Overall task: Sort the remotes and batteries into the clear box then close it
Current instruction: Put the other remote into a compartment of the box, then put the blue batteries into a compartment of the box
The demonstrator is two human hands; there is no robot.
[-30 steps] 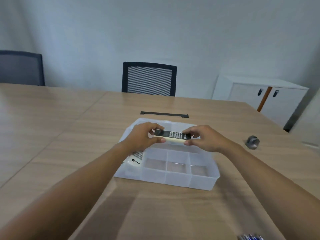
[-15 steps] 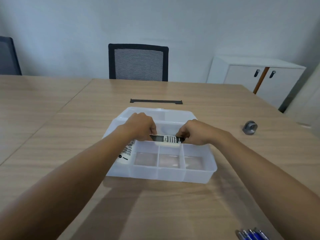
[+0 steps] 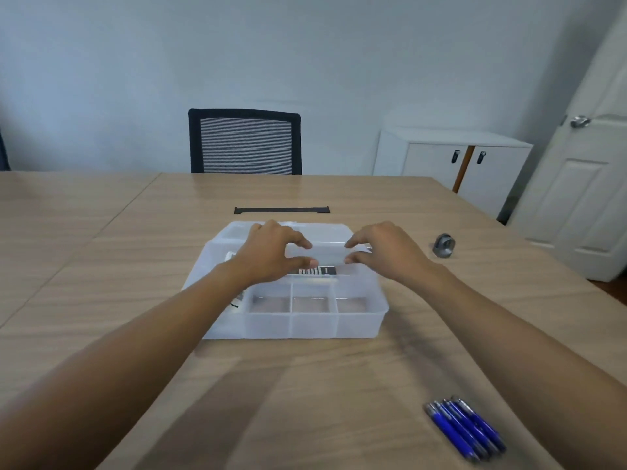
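Two bare hands hover over a clear box [image 3: 359, 322] on a pale wooden desk [image 3: 101, 266]; the left hand [image 3: 271, 256] and the right hand [image 3: 386, 251] face each other above the middle of the box, each with fingers loosely curled and spread, gripping nothing. Between and below them a black remote [image 3: 317, 271] lies flat in the long middle compartment, its buttons facing up, its left end hidden under the left hand. A second, lighter remote [image 3: 234, 301] shows in the left compartment, mostly covered by the left forearm. The three small compartments along the near wall of the box hold nothing that can be made out. The box's lid cannot be told apart from its far edge in the blur. A cluster of blue batteries [image 3: 466, 429] lies on the desk near the right forearm, well apart from the box; a small grey roll [image 3: 444, 245] sits on the desk to the right of the right hand. Beyond the box a black strip [image 3: 281, 210] is set in the desk; a black mesh chair [image 3: 245, 141] stands at the far side; a white cabinet [image 3: 451, 157] and a white door [image 3: 583, 184] fill the right background.
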